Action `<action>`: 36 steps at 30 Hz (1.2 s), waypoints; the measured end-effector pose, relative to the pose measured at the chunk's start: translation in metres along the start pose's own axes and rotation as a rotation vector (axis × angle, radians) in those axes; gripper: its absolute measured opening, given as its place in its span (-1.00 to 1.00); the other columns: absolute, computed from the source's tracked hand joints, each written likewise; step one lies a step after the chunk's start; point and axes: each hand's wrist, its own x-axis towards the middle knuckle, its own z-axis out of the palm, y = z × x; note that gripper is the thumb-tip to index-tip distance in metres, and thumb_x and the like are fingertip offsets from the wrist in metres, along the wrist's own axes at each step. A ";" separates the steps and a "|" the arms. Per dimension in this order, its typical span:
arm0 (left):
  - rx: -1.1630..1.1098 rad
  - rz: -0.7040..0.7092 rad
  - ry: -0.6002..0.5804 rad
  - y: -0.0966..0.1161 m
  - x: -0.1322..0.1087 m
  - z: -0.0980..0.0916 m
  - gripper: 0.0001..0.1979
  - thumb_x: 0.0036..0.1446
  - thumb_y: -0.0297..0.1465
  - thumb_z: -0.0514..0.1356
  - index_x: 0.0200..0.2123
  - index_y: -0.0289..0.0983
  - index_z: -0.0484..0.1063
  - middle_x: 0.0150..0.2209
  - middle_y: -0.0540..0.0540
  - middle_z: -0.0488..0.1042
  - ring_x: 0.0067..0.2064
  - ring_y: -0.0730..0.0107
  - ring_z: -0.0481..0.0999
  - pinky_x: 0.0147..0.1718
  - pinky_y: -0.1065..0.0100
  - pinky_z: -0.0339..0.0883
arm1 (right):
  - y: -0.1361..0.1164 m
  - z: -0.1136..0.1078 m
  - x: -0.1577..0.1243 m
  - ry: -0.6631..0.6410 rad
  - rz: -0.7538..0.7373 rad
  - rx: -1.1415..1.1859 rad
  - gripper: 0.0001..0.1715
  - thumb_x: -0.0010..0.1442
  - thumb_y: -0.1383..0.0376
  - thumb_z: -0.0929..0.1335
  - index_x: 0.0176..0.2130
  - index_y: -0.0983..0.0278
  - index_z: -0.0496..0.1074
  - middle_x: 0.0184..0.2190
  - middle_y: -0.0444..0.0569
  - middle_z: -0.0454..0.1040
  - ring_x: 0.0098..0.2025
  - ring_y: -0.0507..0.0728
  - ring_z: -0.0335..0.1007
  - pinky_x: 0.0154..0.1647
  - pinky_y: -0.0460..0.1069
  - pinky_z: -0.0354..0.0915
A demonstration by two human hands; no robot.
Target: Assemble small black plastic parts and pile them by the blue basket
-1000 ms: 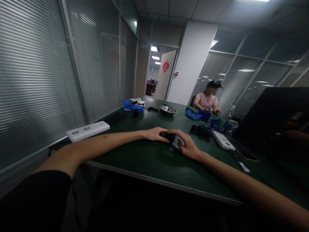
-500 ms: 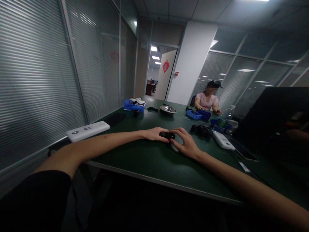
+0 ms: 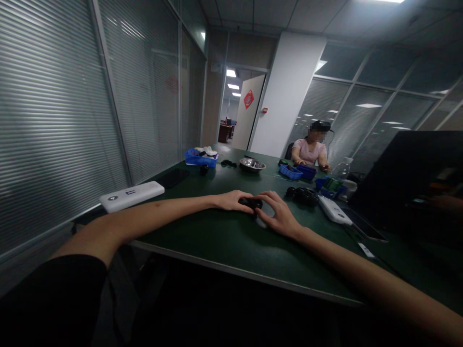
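Both my arms reach out over a dark green table (image 3: 224,246). My left hand (image 3: 231,200) and my right hand (image 3: 278,215) meet on a small black object (image 3: 252,204) resting on the table top. Fingers of both hands curl round it and pinch it from either side. The object is mostly hidden by my fingers and too dark to name. A small pale patch (image 3: 261,222) lies on the table under my right hand.
A white flat device (image 3: 131,195) and a dark phone (image 3: 172,177) lie at the left. Blue trays (image 3: 200,157), a metal bowl (image 3: 252,165), black parts (image 3: 303,194), a white power strip (image 3: 334,210) and a water bottle (image 3: 340,171) stand further back. Another person (image 3: 311,149) sits at the far end. A dark screen (image 3: 408,178) stands right.
My right hand has slid a little left and closer onto the black object, covering more of the pale patch. My left hand has stayed in place.
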 end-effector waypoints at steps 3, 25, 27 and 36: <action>0.009 0.012 0.005 0.000 0.000 0.000 -0.46 0.18 -0.16 0.33 0.16 -0.27 0.44 0.10 -0.18 0.51 0.12 0.17 0.50 0.12 0.23 0.27 | 0.000 0.000 0.001 -0.011 -0.001 0.009 -0.63 0.34 0.27 0.35 0.13 0.15 0.37 0.02 0.07 0.42 0.06 0.29 0.36 0.10 0.24 0.35; 0.019 0.011 0.000 0.005 0.000 0.000 -0.45 0.20 -0.19 0.32 0.20 -0.27 0.40 0.15 -0.19 0.48 0.17 0.16 0.46 0.18 0.21 0.23 | -0.003 -0.003 0.002 -0.012 0.009 0.048 -0.66 0.36 0.21 0.34 0.12 0.13 0.38 0.03 0.07 0.44 0.08 0.29 0.38 0.12 0.24 0.37; 0.021 0.005 0.000 0.005 0.000 0.000 -0.46 0.20 -0.19 0.32 0.19 -0.27 0.41 0.15 -0.19 0.48 0.16 0.16 0.46 0.17 0.20 0.24 | -0.003 -0.002 0.002 -0.009 0.006 0.047 -0.66 0.36 0.21 0.34 0.11 0.13 0.38 0.02 0.07 0.44 0.07 0.30 0.39 0.10 0.24 0.38; 0.031 0.003 0.001 0.005 0.000 0.000 -0.45 0.19 -0.15 0.32 0.16 -0.31 0.42 0.10 -0.21 0.50 0.13 0.16 0.48 0.14 0.22 0.25 | -0.003 -0.002 0.002 -0.007 -0.003 0.059 -0.65 0.35 0.23 0.33 0.12 0.16 0.38 0.02 0.09 0.45 0.06 0.29 0.39 0.11 0.24 0.37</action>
